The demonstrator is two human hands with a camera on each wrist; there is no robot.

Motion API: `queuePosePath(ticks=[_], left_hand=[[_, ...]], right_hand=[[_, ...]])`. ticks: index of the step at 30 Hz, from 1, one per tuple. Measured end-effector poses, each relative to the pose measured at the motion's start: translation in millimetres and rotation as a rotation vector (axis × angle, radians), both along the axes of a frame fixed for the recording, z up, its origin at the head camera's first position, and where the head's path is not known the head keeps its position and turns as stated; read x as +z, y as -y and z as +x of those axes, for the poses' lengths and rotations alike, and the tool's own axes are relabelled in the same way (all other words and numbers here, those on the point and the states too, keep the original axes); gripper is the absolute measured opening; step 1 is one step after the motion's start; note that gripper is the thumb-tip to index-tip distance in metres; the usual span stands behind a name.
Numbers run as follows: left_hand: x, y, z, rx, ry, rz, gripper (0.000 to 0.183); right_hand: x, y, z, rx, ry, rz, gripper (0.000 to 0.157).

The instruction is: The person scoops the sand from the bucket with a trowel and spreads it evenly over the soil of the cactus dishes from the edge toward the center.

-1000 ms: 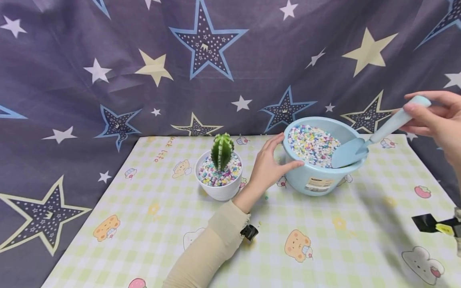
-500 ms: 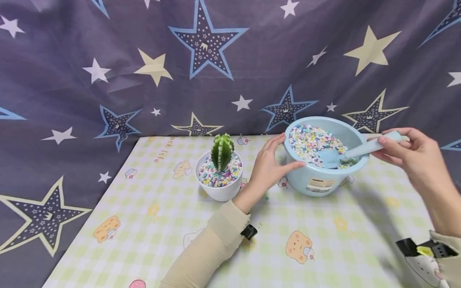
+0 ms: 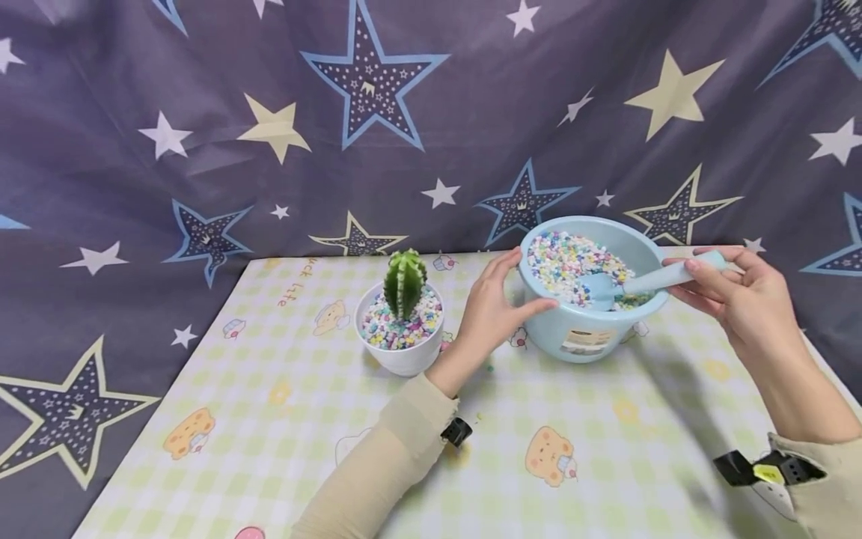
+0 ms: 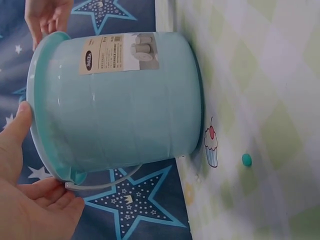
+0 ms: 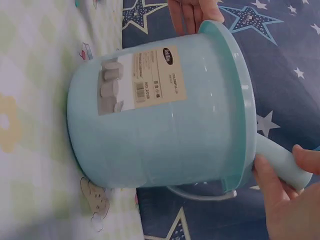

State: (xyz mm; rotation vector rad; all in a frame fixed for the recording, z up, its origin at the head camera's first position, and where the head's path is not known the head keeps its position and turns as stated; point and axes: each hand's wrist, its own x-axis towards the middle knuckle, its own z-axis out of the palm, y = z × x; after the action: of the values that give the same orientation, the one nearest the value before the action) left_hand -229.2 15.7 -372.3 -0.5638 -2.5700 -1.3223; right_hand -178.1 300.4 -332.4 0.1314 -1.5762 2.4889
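A light blue plastic bucket filled with multicoloured pebbles stands on the table. My left hand holds its left side at the rim, thumb along the front and fingers toward the back, beside the bail handle's pivot. My right hand pinches the handle of a light blue shovel between thumb and fingers, over the right rim. The shovel's blade is partly sunk in the pebbles. In the right wrist view the shovel's handle slants out past the rim; its blade is hidden inside the bucket.
Left of the bucket, a white pot holds a green cactus set in similar pebbles. A loose green pebble lies on the checked tablecloth. A dark star-patterned curtain hangs behind the table.
My right hand has moved left and down, bringing the shovel from the bucket's right rim deeper into the pebbles. My left hand has stayed at the rim; the head view has shifted slightly.
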Motion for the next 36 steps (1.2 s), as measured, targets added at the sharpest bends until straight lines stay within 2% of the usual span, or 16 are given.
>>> queuePosePath(ticks=[8,13,18,22,28,36], left_hand=[[-2.6,-0.2,0.7,-0.024,0.032,0.015,0.087],[-1.2,0.2,1.5,-0.024,0.042,0.005,0.087],[2.1,2.1,2.0,-0.019,0.044,-0.001,0.087],[3.7,5.4,0.8,-0.009,0.038,-0.006,0.086],[3.0,6.3,-0.8,-0.012,0.051,-0.014,0.088],[1.6,3.7,-0.3,-0.015,0.068,-0.016,0.088]], right_hand=[[-9.1,-8.9,5.5,-0.004,0.050,-0.093,0.013],[-10.7,-9.8,7.6,0.012,0.045,-0.131,0.015],[-7.7,0.9,2.8,-0.005,0.016,-0.105,0.009],[-4.3,9.4,-0.9,0.015,-0.004,-0.097,0.008],[-6.7,5.4,2.0,0.006,0.022,-0.121,0.008],[-15.9,-10.1,5.2,0.004,0.005,-0.253,0.014]])
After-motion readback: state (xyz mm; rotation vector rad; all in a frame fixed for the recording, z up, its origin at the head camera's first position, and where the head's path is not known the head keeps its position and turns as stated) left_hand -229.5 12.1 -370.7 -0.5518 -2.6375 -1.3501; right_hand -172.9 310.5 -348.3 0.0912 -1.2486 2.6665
